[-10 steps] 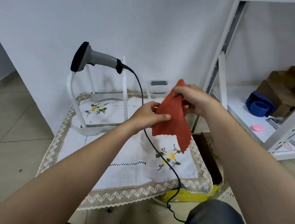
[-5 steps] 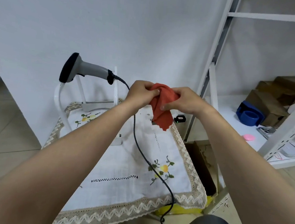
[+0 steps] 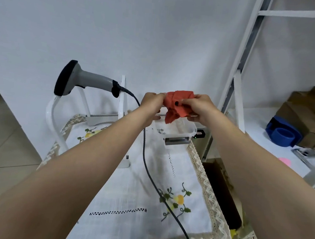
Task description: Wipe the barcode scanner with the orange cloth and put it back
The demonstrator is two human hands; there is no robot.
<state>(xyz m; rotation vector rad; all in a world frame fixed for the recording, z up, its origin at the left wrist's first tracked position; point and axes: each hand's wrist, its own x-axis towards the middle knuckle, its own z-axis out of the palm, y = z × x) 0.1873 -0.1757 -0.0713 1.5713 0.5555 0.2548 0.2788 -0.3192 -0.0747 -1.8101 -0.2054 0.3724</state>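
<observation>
The grey barcode scanner (image 3: 84, 79) with its black head lies across the top of a white rack (image 3: 53, 117) at the back left of the table. Its black cable (image 3: 145, 162) runs down over the tablecloth toward the front edge. The orange cloth (image 3: 179, 104) is bunched up in the air above the back of the table, to the right of the scanner. My left hand (image 3: 152, 101) grips its left side and my right hand (image 3: 197, 107) grips its right side. Neither hand touches the scanner.
A white embroidered tablecloth (image 3: 126, 202) with a lace border covers the table. A clear plastic container (image 3: 178, 132) stands under the hands. A white metal shelf frame (image 3: 239, 69) rises at right, with a blue tape dispenser (image 3: 283, 134) and cardboard boxes (image 3: 305, 115).
The cloth hung open between my hands a second ago; now it is crumpled into a ball. Both hands have moved away from me, toward the back of the table.
</observation>
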